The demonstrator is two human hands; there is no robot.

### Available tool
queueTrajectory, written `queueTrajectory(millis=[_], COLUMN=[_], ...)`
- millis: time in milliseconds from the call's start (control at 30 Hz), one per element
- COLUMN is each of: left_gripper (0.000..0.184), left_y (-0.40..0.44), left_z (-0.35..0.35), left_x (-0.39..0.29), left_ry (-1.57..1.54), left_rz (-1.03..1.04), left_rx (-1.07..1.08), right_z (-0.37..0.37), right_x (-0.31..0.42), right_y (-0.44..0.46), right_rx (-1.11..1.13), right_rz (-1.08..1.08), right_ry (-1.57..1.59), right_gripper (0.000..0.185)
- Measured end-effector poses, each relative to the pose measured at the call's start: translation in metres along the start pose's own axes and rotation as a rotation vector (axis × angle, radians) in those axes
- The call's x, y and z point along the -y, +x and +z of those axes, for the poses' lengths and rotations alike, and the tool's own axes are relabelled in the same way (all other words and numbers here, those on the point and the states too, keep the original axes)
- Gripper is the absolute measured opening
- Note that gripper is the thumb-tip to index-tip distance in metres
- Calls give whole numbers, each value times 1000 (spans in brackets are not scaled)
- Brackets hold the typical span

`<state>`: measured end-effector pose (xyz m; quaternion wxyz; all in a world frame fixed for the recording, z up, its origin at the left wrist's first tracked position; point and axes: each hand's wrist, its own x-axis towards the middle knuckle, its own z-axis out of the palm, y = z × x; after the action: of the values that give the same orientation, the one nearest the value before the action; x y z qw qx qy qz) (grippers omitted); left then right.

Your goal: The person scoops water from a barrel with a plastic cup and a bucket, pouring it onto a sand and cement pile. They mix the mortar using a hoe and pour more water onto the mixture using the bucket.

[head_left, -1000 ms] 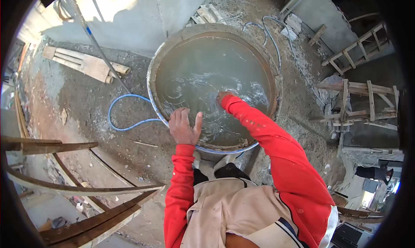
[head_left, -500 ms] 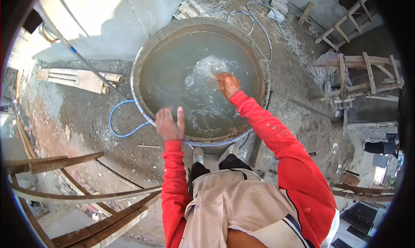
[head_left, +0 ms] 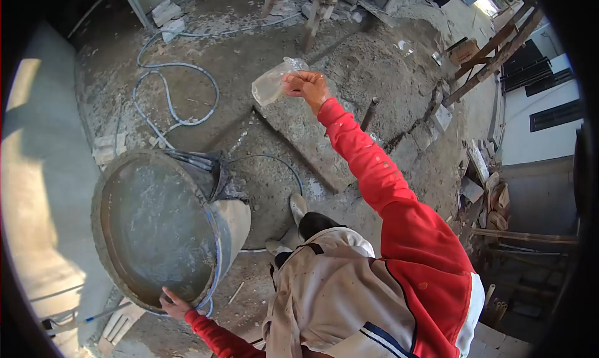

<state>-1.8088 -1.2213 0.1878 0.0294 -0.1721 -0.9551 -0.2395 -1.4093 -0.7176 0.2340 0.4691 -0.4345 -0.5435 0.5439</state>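
A large round concrete tub [head_left: 102, 249] holds cloudy grey water [head_left: 159, 227], at the lower left of the head view. My left hand [head_left: 176, 304] rests on its near rim with the fingers apart, holding nothing. My right hand [head_left: 309, 88] is stretched out away from the tub, above the muddy ground. Its fingers pinch a clear, thin plastic piece [head_left: 269, 91], like a bag or cup; I cannot tell which, nor whether there is water in it.
A blue-grey hose [head_left: 215, 96] loops on the ground beyond the tub, and part of it runs along the rim. Dark sheeting [head_left: 215, 177] hangs at the tub's side. A long board [head_left: 299, 149] lies in the mud. Timber supports [head_left: 499, 49] and rubble [head_left: 480, 183] stand right.
My right hand has come out of the splashing water and swung right, with the clear plastic piece now showing. My view has turned right; my left hand stays at the rim.
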Motion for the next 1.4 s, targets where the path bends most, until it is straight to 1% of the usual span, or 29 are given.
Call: queueTrajectory(millis=[33, 67, 100, 200, 300, 367, 433, 567, 633, 667, 700, 767, 833, 867, 900, 933, 967, 1000, 1033, 1067, 1100, 1167, 1200, 1233, 1267, 1300, 1367, 1400], left_gripper=[67, 67, 70, 75, 81, 88, 87, 83, 77, 77, 72, 63, 52, 46, 42, 39, 37, 39, 33, 31, 30, 28, 27, 26, 26, 25, 25, 23], left_y=[2, 5, 7, 6, 5, 7, 11, 7, 6, 4, 4, 3, 3, 2, 0, 1, -1, -1, -1, -2, -5, -2, -3, -5, -6, -6, -8, -9], left_z=[0, 3, 6, 0, -3, -3, 2, -2, -3, -2, -1, 1, 3, 2, 3, -1, -2, 1, 0, -1, -2, -2, -2, 0, 0, -2, -7, -11], left_x=[1, 3, 8, 5, -5, -4, 11, -1, 1, 2, 2, 5, 12, 6, 4, 3, -1, 5, 0, -1, -3, -6, -5, -5, -6, -8, -10, -12], left_ry=[35, 38, 49, 130, 207, 244, 244, 223, 171, 170, 138, 73, 36, 4, 53, -2, 28, 15, -18, -36, -50, -84, -135, -185, -199, -218, -229, -245], left_rz=[-61, -52, -49, -62, -91, -115, -100, -110, -60, -74, -42, -6, 25, 45, 77, 131, 119, 138, 165, 148, 121, 85, 112, 129, 94, 94, 76, 84], left_rx=[60, 70, 68, 85, 125, 168, 147, 147, 157, 158, 114, 57, 15, -27, -116, -96, -146, -163, -200, -191, -203, -232, -256, -275, -286, -292, -292, -281], right_z=[-30, -57, -80, -133, -160, -186, -215, -257, -251, -244, -233, -138, -3, 61, 124, 181, 233, 283, 322, 358, 395, 433, 447, 457, 465, 473, 479, 483], right_x=[-12, -23, -32, -54, -43, -41, -31, 35, 76, 77, 81, 124, 148, 143, 136, 122, 103, 71, 66, 35, 10, -52, -82, -112, -131, -138, -151, -155], right_y=[10, 21, 33, 63, 85, 109, 130, 166, 172, 173, 178, 155, 100, 75, 49, 20, -7, -31, -62, -83, -106, -132, -138, -143, -149, -154, -167, -174], right_rx=[-49, -89, -95, -121, -239, -235, -87, 281, 350, 301, 316, 293, 426, 566, 707, 936, 1157, 1359, 1493, 1610, 1752, 2007, 2010, 2067, 2124, 2142, 1877, 1891], right_rz=[145, 288, 296, 425, 459, 400, 260, 8, -80, -199, -190, -10, 41, 10, -39, -16, -14, 33, -36, -333, -222, 20, 1, 110, 226, 216, 196, 195], right_ry=[125, 252, 253, 500, 669, 965, 1144, 1214, 1182, 896, 893, 523, 216, 49, -106, -166, -239, -327, -583, -838, -1226, -1405, -1437, -1429, -1419, -1452, -1519, -1523], right_gripper=[17, 17, 17, 20, 21, 19, 18, 18, 18, 15, 15, 16, 15, 17, 19, 20, 22, 15, 15, 20, 19, 15, 15, 16, 16, 16, 18, 18])
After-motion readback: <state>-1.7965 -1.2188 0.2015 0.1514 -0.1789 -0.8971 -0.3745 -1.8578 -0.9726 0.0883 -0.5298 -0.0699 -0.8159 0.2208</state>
